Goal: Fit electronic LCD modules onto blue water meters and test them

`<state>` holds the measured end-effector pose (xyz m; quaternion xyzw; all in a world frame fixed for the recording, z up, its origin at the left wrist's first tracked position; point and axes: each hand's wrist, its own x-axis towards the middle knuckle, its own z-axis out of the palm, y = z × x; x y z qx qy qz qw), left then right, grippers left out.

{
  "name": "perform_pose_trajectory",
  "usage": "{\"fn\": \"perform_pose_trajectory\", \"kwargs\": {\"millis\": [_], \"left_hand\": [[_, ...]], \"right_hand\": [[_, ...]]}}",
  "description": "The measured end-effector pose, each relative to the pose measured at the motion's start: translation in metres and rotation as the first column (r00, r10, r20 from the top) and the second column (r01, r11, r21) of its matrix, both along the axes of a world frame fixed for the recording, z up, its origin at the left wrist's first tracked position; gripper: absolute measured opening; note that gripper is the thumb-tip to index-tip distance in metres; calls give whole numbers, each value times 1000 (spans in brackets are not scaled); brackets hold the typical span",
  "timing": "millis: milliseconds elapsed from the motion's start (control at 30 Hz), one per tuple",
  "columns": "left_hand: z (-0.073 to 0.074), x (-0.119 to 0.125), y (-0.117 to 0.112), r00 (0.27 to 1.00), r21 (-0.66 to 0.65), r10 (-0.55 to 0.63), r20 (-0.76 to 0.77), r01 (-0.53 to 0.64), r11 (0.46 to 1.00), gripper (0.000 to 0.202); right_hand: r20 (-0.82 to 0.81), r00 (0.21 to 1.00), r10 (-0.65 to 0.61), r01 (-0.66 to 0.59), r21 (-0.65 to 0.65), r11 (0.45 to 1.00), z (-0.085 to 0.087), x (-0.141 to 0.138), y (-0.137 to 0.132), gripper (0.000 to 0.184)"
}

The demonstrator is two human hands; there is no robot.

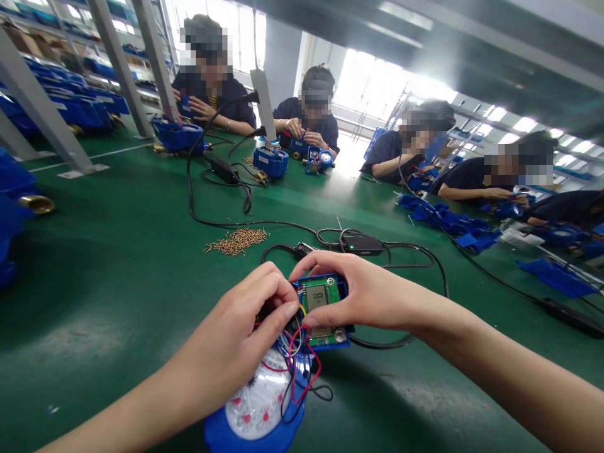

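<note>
A blue water meter (257, 402) with a white dial and small red pointers lies in front of me, its upper part wired to a green circuit board (333, 293) with a small display in a blue housing. Around the housing curls my right hand (330, 286), thumb on the board's near side, fingers over its far edge. My left hand (264, 308) is pinched at the board's left side, among the wires; whatever sits between its fingertips is hidden. Red, black, white and yellow wires (302, 371) loop loosely over the dial's edge.
Beyond my hands lies a heap of small brass-coloured screws (238, 241). Black cables with an inline box (362, 244) run across the green table (117, 251). A blue meter with a brass fitting (36, 204) stands at left. Several co-workers (309, 113) sit opposite, handling blue parts.
</note>
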<state>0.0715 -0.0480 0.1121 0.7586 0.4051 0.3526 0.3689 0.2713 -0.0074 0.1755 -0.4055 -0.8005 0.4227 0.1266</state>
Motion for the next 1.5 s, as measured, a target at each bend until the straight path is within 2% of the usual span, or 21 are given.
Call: {"fn": "perform_pose_trajectory", "kwargs": {"millis": [167,367,567,667,800,933,1167,1300,1500], "left_hand": [[-1,2,-3,999,36,39,2,-39,999,22],[-2,3,-3,999,55,45,-14,-44,997,21],[-1,3,-2,999,31,33,-15,-32,999,22],[3,0,-1,1000,-21,5,-10,-5,1000,21],[6,-2,-1,1000,-94,17,10,-16,995,19],[5,-2,-1,999,-93,32,21,-30,995,18],[7,0,-1,998,-145,64,-10,-65,987,21],[9,2,0,998,-146,46,-30,-50,988,23],[10,2,1,999,-181,19,-29,-24,983,26]], "right_hand": [[-34,999,-10,9,-28,1000,-4,2,-4,36],[-99,989,-108,97,-108,989,-12,4,-9,34],[-84,979,-185,182,-43,982,-15,5,-15,36],[-104,971,-217,211,-61,976,-14,4,-20,35],[-151,963,-221,206,-111,972,-12,3,-23,32],[-169,962,-215,194,-132,972,-12,4,-22,35],[-197,968,-154,139,-88,986,-15,4,-20,33],[-237,954,-183,165,-95,982,-20,4,-20,34],[-341,911,-230,174,-187,967,-27,7,-20,37]]}}
